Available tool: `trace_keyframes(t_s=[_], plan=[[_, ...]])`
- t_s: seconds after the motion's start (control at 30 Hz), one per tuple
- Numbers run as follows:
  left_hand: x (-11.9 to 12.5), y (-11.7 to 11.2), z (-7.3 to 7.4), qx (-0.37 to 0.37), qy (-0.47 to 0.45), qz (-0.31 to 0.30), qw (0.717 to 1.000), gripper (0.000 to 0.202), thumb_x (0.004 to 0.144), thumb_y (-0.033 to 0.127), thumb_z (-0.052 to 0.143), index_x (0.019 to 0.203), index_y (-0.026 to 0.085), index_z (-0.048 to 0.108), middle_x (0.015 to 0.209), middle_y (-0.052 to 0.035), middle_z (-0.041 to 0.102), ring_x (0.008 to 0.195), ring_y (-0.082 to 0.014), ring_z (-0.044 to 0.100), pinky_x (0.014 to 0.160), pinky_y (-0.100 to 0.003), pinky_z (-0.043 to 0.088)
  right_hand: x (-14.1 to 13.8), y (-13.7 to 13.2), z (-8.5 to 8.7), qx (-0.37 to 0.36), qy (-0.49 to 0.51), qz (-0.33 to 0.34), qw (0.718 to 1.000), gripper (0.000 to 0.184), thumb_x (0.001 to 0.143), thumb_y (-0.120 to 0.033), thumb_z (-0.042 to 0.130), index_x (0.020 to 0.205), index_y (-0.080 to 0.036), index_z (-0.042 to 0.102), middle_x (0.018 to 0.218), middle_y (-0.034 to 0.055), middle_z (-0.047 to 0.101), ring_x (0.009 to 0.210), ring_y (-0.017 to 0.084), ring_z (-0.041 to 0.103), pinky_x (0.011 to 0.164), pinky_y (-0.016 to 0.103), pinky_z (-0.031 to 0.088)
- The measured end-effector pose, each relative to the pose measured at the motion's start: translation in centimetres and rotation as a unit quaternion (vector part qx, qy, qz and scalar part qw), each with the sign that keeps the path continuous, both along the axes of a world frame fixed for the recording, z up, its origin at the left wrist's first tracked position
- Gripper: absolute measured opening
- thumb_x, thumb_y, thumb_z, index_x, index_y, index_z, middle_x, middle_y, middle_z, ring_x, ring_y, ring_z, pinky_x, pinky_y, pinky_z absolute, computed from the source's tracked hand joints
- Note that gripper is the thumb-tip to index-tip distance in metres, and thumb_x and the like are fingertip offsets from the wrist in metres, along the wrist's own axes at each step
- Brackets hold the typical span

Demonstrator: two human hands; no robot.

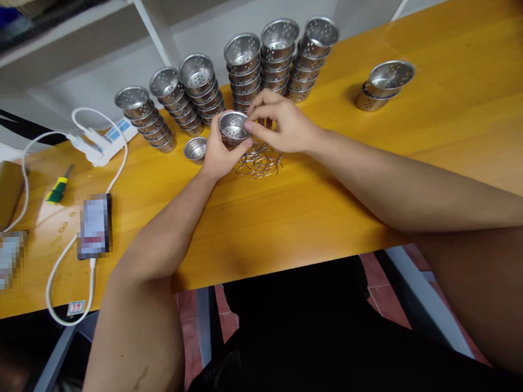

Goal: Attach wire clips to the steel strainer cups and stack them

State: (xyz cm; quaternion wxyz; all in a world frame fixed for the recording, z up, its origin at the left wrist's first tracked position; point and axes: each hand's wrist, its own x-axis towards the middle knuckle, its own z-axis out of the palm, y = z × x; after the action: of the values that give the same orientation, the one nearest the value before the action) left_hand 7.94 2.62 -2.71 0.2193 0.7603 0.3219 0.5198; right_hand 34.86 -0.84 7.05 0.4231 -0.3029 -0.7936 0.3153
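Note:
My left hand (216, 154) grips a small perforated steel cup (233, 127) from the left side, just above the orange table (288, 212). My right hand (279, 123) pinches at the cup's right rim with thumb and forefinger; what it pinches is too small to tell. Under both hands lies a tangle of thin wire rings (260, 161). One loose steel cup (196, 148) sits just left of my left hand.
Several stacks of the same steel cups (242, 64) line the table's back edge, and a short stack (384, 84) stands at the right. At the left lie a white power strip (107, 142) with cable, a green-handled screwdriver (58, 187) and a phone (93, 225).

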Motion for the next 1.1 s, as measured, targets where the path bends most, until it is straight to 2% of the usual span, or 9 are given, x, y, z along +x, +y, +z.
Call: trace_keyframes(t_s=[0.1, 0.23, 0.37, 0.6, 0.8, 0.97, 1.1], plan=[[-0.3, 0.3, -0.3, -0.008, 0.009, 0.002, 1.0, 0.108, 0.097, 0.097, 0.096, 0.175, 0.034, 0.054, 0.164, -0.0159, 0.073, 0.168, -0.0447, 0.074, 0.151, -0.07, 0.056, -0.1, -0.1, 0.1, -0.002, -0.013, 0.003, 1.0, 0.059, 0.103, -0.091, 0.102, 0.113, -0.034, 0.093, 0.137, 0.0164, 0.085, 0.146, 0.045, 0.076, 0.122, 0.061, 0.075], [-0.6, 0.9, -0.9, 0.008, 0.002, 0.0, 1.0, 0.108, 0.099, 0.096, 0.095, 0.178, 0.036, 0.052, 0.168, -0.0158, 0.072, 0.166, -0.0419, 0.076, 0.149, -0.066, 0.06, 0.1, 0.2, -0.2, 0.023, -0.014, 0.008, 1.0, 0.054, 0.106, -0.085, 0.101, 0.12, -0.033, 0.095, 0.143, 0.0159, 0.086, 0.141, 0.044, 0.079, 0.128, 0.063, 0.073], [-0.3, 0.9, -1.0, 0.016, 0.005, 0.0, 1.0, 0.109, 0.097, 0.095, 0.098, 0.177, 0.036, 0.053, 0.167, -0.0151, 0.073, 0.167, -0.0421, 0.076, 0.149, -0.066, 0.059, 0.4, 0.4, -0.3, 0.031, -0.02, 0.005, 0.999, 0.054, 0.107, -0.086, 0.1, 0.119, -0.033, 0.094, 0.138, 0.0155, 0.089, 0.137, 0.044, 0.081, 0.13, 0.064, 0.072], [-0.6, 0.1, -0.3, 0.027, 0.024, 0.014, 0.999, 0.109, 0.097, 0.099, 0.095, 0.174, 0.034, 0.053, 0.166, -0.0149, 0.071, 0.164, -0.0416, 0.074, 0.153, -0.066, 0.054, -0.1, 0.7, -1.1, 0.017, -0.005, 0.013, 1.0, 0.064, 0.11, -0.096, 0.091, 0.108, -0.033, 0.094, 0.137, 0.0155, 0.09, 0.14, 0.044, 0.08, 0.141, 0.068, 0.066], [-0.4, -0.4, 0.3, 0.03, 0.038, 0.021, 0.999, 0.104, 0.099, 0.09, 0.098, 0.174, 0.033, 0.053, 0.169, -0.016, 0.069, 0.164, -0.0416, 0.073, 0.154, -0.067, 0.052, -0.6, 1.1, -1.5, 0.001, 0.002, -0.001, 1.0, 0.06, 0.112, -0.09, 0.094, 0.098, -0.032, 0.089, 0.127, 0.015, 0.09, 0.138, 0.044, 0.08, 0.139, 0.07, 0.068], [-0.5, -1.3, 1.5, 0.025, 0.044, 0.024, 0.998, 0.099, 0.103, 0.083, 0.1, 0.176, 0.034, 0.055, 0.171, -0.0154, 0.069, 0.169, -0.0423, 0.071, 0.158, -0.068, 0.048, -1.0, 1.6, -1.9, -0.037, 0.036, 0.016, 0.999, 0.055, 0.114, -0.084, 0.097, 0.104, -0.03, 0.093, 0.129, 0.0148, 0.09, 0.143, 0.042, 0.081, 0.138, 0.065, 0.07], [-0.7, -1.3, 1.6, 0.019, 0.042, 0.017, 0.999, 0.102, 0.1, 0.087, 0.101, 0.176, 0.035, 0.055, 0.17, -0.015, 0.069, 0.17, -0.0432, 0.07, 0.158, -0.069, 0.048, -1.3, 1.8, -2.7, -0.054, 0.049, 0.031, 0.997, 0.056, 0.116, -0.083, 0.096, 0.105, -0.028, 0.095, 0.131, 0.0151, 0.088, 0.144, 0.039, 0.08, 0.141, 0.062, 0.068]])
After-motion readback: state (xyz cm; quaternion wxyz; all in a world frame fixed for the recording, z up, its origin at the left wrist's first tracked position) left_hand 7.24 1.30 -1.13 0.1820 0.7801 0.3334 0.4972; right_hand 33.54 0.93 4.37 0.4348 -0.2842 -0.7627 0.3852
